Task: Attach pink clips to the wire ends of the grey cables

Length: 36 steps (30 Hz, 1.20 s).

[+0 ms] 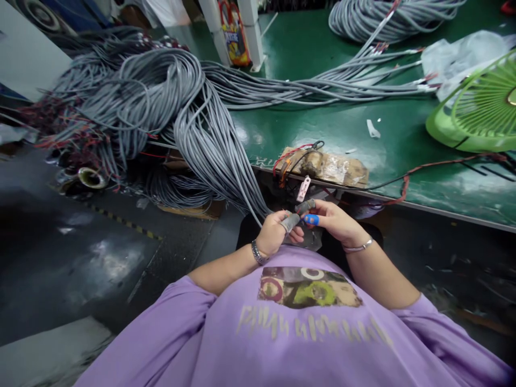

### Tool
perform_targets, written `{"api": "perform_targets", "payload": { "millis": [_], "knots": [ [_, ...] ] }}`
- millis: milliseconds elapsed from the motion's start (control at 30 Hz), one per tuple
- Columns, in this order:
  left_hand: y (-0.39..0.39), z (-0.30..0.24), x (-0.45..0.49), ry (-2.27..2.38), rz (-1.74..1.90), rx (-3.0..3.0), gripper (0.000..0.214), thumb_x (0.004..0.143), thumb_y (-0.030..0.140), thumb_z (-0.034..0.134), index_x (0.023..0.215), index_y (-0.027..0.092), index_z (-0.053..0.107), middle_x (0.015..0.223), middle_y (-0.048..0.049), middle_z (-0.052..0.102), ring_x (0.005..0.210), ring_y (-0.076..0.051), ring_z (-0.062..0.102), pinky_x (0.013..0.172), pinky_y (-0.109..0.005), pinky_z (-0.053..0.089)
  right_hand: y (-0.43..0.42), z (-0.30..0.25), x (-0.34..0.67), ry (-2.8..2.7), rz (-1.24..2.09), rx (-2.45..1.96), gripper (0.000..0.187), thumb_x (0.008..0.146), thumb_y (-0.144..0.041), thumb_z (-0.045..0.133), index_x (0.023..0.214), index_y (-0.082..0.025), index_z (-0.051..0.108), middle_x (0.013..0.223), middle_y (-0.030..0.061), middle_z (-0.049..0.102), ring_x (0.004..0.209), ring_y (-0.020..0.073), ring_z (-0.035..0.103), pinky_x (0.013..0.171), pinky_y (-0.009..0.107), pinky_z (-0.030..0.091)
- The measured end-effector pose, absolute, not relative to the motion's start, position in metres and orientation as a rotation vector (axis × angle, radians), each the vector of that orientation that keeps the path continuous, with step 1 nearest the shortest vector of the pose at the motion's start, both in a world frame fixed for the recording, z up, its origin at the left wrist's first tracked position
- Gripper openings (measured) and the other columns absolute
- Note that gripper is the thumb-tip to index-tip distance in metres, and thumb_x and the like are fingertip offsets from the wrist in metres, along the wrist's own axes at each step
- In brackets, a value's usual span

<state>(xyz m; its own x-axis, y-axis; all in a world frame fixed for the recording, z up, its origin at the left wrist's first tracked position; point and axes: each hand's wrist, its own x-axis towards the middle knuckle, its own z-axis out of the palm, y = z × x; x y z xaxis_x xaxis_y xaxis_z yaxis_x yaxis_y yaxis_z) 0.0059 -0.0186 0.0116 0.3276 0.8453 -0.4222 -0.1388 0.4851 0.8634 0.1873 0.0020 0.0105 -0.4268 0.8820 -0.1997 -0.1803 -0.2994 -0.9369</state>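
Note:
My left hand is closed at the edge of the bench, a grey cover on its thumb. From the large bundle of grey cables, strands run down to this hand, and the end of a grey cable seems to lie in its grip. My right hand meets it fingertip to fingertip in a pinch, with a grey cover on one finger and a blue cover on another. Whatever sits between the right fingertips is too small to make out. Just beyond the hands, a small whitish tag hangs at the bench edge.
A taped cardboard piece with red and black wires lies on the green bench. At the right stands a green fan, near a clear plastic bag. Another cable coil rests at the back, right of a white post.

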Motion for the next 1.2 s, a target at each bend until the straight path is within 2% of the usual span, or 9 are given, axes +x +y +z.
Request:
{"api": "perform_targets", "payload": {
  "millis": [267, 467, 567, 700, 833, 933, 1033, 1200],
  "knots": [
    [-0.022, 0.011, 0.005, 1.004, 0.764, 0.832, 0.037, 0.072, 0.048, 0.073, 0.073, 0.014, 0.059, 0.059, -0.0042, 0.068, 0.046, -0.016, 0.065, 0.043, -0.023, 0.050, 0.000, 0.006, 0.176, -1.061, 1.771, -1.020, 0.034, 0.064, -0.042, 0.084, 0.080, -0.016, 0.069, 0.072, 0.0004, 0.065, 0.062, 0.0100, 0.055, 0.058, 0.023, 0.044],
    [-0.021, 0.032, 0.006, 0.944, 0.803, 0.609, 0.043, 0.061, 0.049, 0.078, 0.074, 0.015, 0.056, 0.053, -0.0024, 0.064, 0.039, -0.016, 0.059, 0.040, -0.025, 0.049, 0.019, -0.003, 0.176, -0.731, 1.806, -0.958, 0.054, 0.070, -0.070, 0.067, 0.081, -0.017, 0.067, 0.072, 0.0028, 0.065, 0.056, 0.0102, 0.053, 0.055, 0.025, 0.048],
    [-0.017, 0.039, 0.009, 0.899, 0.759, 0.576, 0.038, 0.063, 0.046, 0.076, 0.077, 0.015, 0.058, 0.051, -0.0020, 0.063, 0.037, -0.016, 0.057, 0.037, -0.025, 0.044, 0.028, 0.001, 0.163, -0.747, 1.821, -0.940, 0.058, 0.072, -0.075, 0.061, 0.081, -0.018, 0.064, 0.068, 0.0014, 0.062, 0.053, 0.0097, 0.049, 0.050, 0.024, 0.044],
    [-0.009, 0.041, 0.011, 0.878, 0.709, 0.530, 0.028, 0.067, 0.040, 0.071, 0.069, 0.015, 0.058, 0.050, -0.0023, 0.061, 0.035, -0.014, 0.054, 0.035, -0.024, 0.040, 0.030, 0.007, 0.148, -0.796, 1.553, -1.024, 0.052, 0.068, -0.069, 0.071, 0.067, -0.019, 0.057, 0.053, -0.0041, 0.048, 0.046, 0.0074, 0.037, 0.044, 0.022, 0.032],
    [-0.002, 0.038, 0.010, 0.874, 0.652, 0.517, 0.025, 0.069, 0.037, 0.068, 0.066, 0.013, 0.061, 0.050, -0.0034, 0.061, 0.035, -0.013, 0.053, 0.035, -0.023, 0.039, 0.030, 0.005, 0.143, -0.819, 1.273, -1.104, 0.055, 0.069, -0.074, 0.065, 0.062, -0.020, 0.054, 0.052, -0.0031, 0.048, 0.046, 0.0083, 0.036, 0.044, 0.024, 0.030],
    [0.001, 0.035, 0.010, 0.867, 0.643, 0.503, 0.023, 0.069, 0.036, 0.068, 0.068, 0.013, 0.062, 0.050, -0.0032, 0.062, 0.036, -0.013, 0.053, 0.035, -0.022, 0.039, 0.033, 0.003, 0.142, -0.742, 1.450, -1.030, 0.061, 0.070, -0.080, 0.057, 0.065, -0.020, 0.056, 0.055, -0.0019, 0.052, 0.047, 0.0081, 0.038, 0.044, 0.023, 0.033],
    [0.001, 0.033, 0.011, 0.879, 0.639, 0.499, 0.023, 0.070, 0.036, 0.067, 0.068, 0.014, 0.061, 0.051, -0.0034, 0.062, 0.036, -0.012, 0.053, 0.035, -0.022, 0.039, 0.037, 0.007, 0.139, -0.605, 1.651, -0.946, 0.062, 0.067, -0.081, 0.060, 0.068, -0.019, 0.058, 0.057, -0.0014, 0.054, 0.048, 0.0082, 0.042, 0.045, 0.023, 0.037],
    [0.000, 0.032, 0.013, 0.892, 0.639, 0.510, 0.025, 0.068, 0.037, 0.070, 0.068, 0.014, 0.060, 0.051, -0.0030, 0.062, 0.036, -0.013, 0.054, 0.035, -0.022, 0.040, 0.039, 0.014, 0.134, -0.495, 1.626, -0.934, 0.057, 0.065, -0.074, 0.068, 0.068, -0.019, 0.058, 0.054, -0.0031, 0.051, 0.048, 0.0086, 0.042, 0.048, 0.024, 0.038]
  ]
}}
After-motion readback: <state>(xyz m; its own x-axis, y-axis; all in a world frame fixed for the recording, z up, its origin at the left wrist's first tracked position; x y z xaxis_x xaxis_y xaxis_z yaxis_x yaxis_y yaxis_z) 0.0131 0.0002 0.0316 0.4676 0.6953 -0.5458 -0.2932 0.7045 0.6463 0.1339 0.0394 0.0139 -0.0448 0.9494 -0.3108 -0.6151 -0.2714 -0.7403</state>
